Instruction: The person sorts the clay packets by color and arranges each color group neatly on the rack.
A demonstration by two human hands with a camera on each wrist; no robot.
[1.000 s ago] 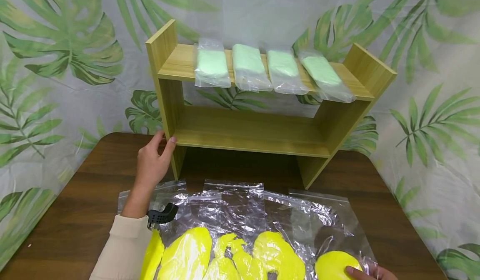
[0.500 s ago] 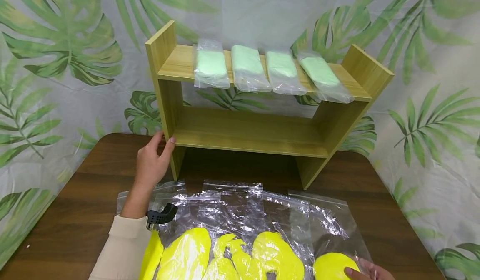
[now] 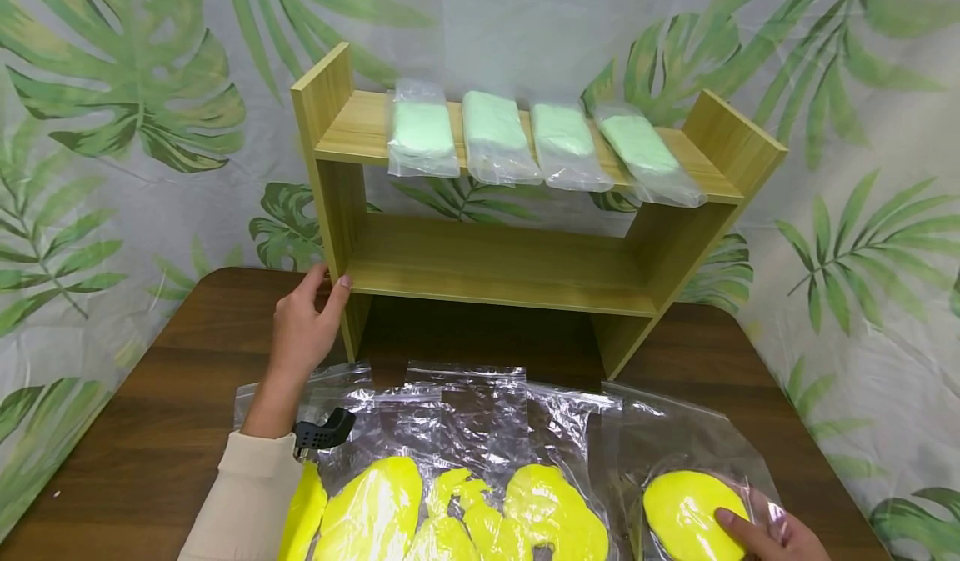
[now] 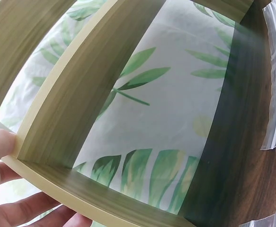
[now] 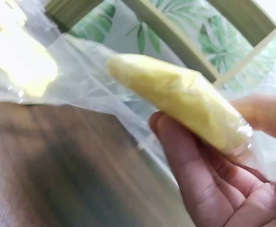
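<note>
On my head feed I saw the right hand (image 3: 783, 536) pinching a clear bag (image 3: 675, 423) low at the near right, its thumb laid across a yellow lump (image 3: 693, 511) inside — flat, rounded, smooth and glossy under the film. The lump sat in the bottom part of the bag, with crinkled see-through plastic spreading beyond it towards the shelf. Left of it, more zip bags (image 3: 472, 394) overlapped on the dark wood-grained table (image 3: 127, 411), shiny and creased, holding yellow masses (image 3: 378, 507): one a plain oval, others ragged and lobed, all cut off by my frame's lower edge. The left hand (image 3: 303, 323), below a beige sleeve (image 3: 240, 503) and a dark wristband (image 3: 324, 430), gripped the left side panel of the wooden shelf (image 3: 487, 261), a pale-grained board unit. Along its top board lay four clear sleeves (image 3: 645, 179), each with a soft-edged mint-green slab (image 3: 491, 119) inside, their loose ends hanging over the front edge. Behind hung a wrinkled leaf-print cloth (image 3: 517, 11). My left wrist feed showed the thumb against the panel's front edge where a board joined it, the other fingers spread along the outer side. On my right wrist feed the yellow lump appeared edge-on, thick and slightly dented, squeezed through the plastic between thumb and fingers — the gripped end up off the table; I couldn't tell whether the far end touched anything.
</note>
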